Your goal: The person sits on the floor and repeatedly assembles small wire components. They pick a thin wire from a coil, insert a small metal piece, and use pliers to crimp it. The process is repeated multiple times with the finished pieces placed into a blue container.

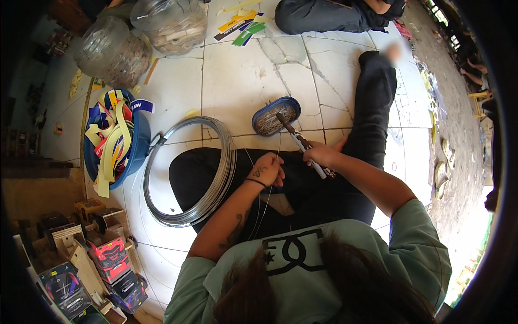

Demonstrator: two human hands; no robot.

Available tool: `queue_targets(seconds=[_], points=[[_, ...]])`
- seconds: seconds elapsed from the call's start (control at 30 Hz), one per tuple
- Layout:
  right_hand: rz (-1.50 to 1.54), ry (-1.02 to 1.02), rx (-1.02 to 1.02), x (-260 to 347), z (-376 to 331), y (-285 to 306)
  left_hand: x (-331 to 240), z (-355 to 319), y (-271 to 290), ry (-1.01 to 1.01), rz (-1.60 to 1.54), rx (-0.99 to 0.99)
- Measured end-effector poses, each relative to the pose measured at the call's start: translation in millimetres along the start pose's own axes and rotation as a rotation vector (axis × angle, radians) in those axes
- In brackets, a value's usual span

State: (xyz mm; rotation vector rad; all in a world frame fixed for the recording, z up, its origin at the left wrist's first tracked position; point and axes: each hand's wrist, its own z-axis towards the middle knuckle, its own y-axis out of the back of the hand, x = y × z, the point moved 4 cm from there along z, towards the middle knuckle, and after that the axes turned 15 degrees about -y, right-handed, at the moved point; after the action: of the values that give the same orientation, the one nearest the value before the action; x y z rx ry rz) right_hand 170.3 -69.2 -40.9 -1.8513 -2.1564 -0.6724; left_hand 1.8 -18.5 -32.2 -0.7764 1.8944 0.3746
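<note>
My right hand (319, 155) is closed round a long pair of pliers (295, 135) with two handles, one pale and one dark and mottled. Their far end reaches over a small blue oval tub (258, 127) of thin short metal pieces. Over my lap, my left hand (267, 169) is curled closed, with a thin wire (263, 211) running by its fingers; the fingertips are partly hidden. To the left, a big coil of silvery wire (156, 211) leans on my bent leg, with loose strands trailing from it.
A blue basin (141, 141) of coloured strips stands at left. Behind it are two clear, bulging bags (112, 54) (171, 26). Loose strips (244, 25) lie on the cracked white tiles. Wooden toy-like vehicles (97, 243) fill the lower left. Another person's leg (324, 17) is ahead; sandals (441, 175) lie right.
</note>
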Motion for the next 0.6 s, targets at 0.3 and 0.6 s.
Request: queue_targets(seconds=[0.3,0.6], points=[[-0.062,-0.048,0.010,-4,15,1,0,1,3,-0.057,0.109,-0.012],[0.165,-0.004,0.173,0,-8,4,-5,0,10,-0.109,0.029,-0.082]])
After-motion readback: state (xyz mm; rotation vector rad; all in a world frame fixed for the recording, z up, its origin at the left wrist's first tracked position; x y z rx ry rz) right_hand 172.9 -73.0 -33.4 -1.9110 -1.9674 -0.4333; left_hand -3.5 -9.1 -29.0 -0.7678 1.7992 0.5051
